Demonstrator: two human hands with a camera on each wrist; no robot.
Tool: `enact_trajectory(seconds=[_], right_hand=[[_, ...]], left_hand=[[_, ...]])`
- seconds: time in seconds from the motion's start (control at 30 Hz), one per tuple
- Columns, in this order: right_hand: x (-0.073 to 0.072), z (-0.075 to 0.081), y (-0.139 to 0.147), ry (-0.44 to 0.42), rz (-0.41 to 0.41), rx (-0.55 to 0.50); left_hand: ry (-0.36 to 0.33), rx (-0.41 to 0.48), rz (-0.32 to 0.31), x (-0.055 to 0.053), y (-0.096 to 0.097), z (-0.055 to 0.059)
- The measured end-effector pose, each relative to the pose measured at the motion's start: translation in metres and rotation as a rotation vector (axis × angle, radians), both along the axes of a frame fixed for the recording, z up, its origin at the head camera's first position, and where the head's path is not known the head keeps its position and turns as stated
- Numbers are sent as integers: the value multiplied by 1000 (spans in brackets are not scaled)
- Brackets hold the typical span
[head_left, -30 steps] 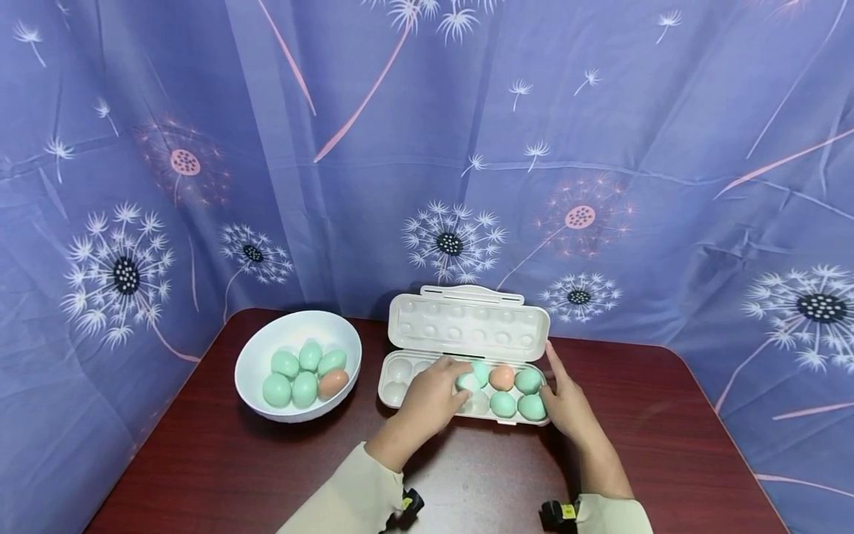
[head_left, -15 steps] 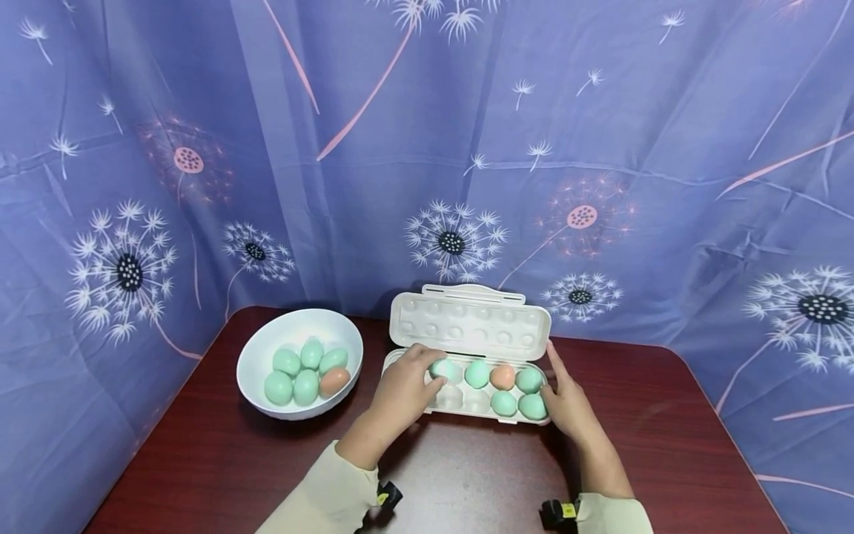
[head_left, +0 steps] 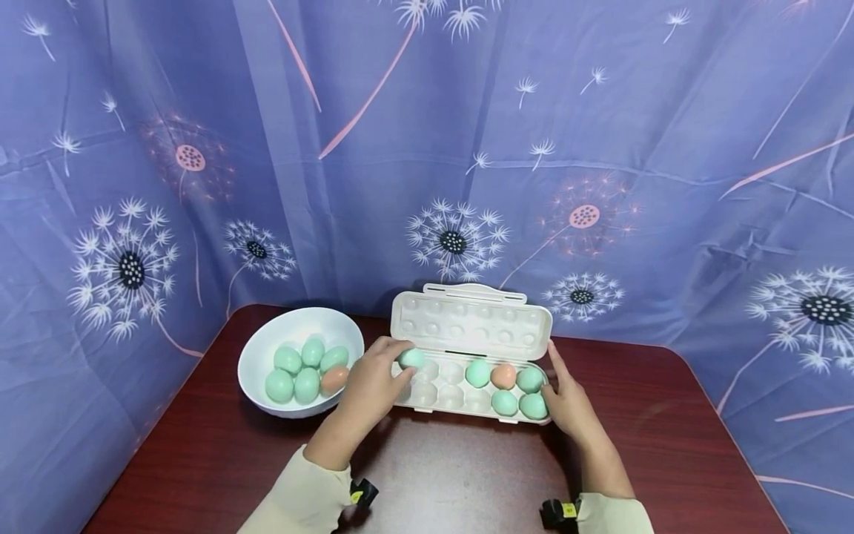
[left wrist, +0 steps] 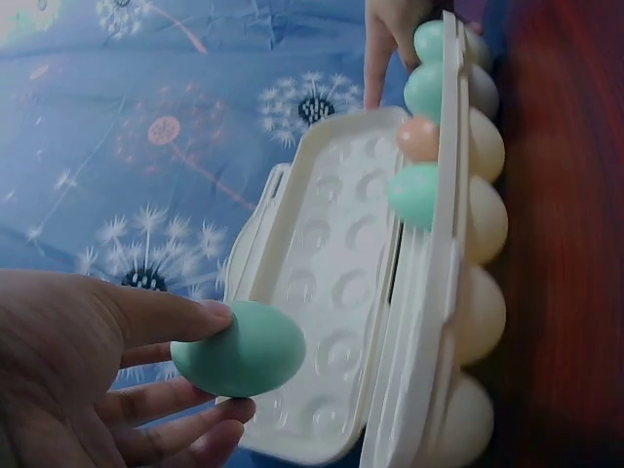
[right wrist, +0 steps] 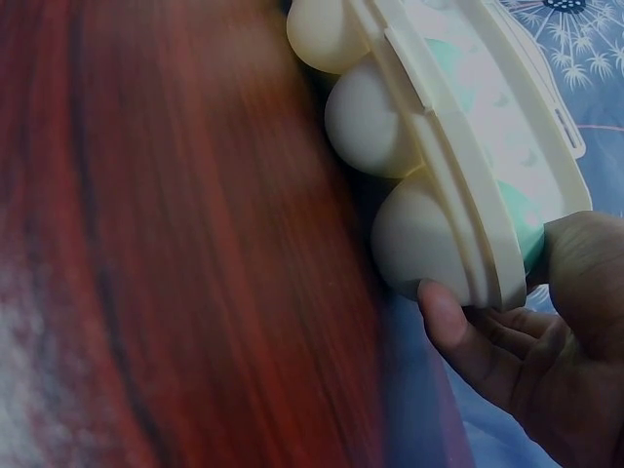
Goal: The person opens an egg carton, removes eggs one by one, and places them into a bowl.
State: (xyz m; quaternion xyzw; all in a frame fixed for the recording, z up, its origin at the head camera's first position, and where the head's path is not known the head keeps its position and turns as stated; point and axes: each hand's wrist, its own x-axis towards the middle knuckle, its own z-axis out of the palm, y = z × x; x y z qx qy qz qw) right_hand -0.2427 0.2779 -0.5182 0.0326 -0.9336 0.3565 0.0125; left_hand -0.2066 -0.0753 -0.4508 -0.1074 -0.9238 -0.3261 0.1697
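Observation:
My left hand (head_left: 368, 380) pinches a green egg (head_left: 411, 359) between thumb and fingers, over the left end of the white egg carton (head_left: 425, 408). In the left wrist view the held egg (left wrist: 249, 351) shows whole in front of the raised lid (left wrist: 312, 263). Several green eggs (head_left: 505, 403) and one orange egg (head_left: 503, 376) sit in the carton's right half; the cups to their left hold none. My right hand (head_left: 568, 404) grips the carton's right end, its index finger along the lid's edge. In the right wrist view a fingertip (right wrist: 444, 310) presses the end cup.
A white bowl (head_left: 256, 393) with several green eggs (head_left: 287, 360) and one orange egg (head_left: 334, 380) stands left of the carton. The dark red wooden table (head_left: 460, 475) runs back to a blue dandelion-print curtain (head_left: 373, 222).
My left hand has moved left with the green egg, from the carton's middle to its left end, uncovering bare cups. My right hand stays at the right end.

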Motion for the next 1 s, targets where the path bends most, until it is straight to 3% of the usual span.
enact_trajectory(seconds=[0.2, 0.4, 0.73, 1.0], right_hand=[[0, 0, 1, 2, -1, 1], [1, 0, 0, -8, 3, -2], [1, -2, 0, 1, 4, 5], [-1, -1, 1, 0, 3, 6]], left_hand=[[13, 5, 57, 1, -20, 3], [0, 23, 58, 2, -37, 10], [6, 31, 114, -2, -63, 18], [-54, 26, 157, -4, -77, 23]])
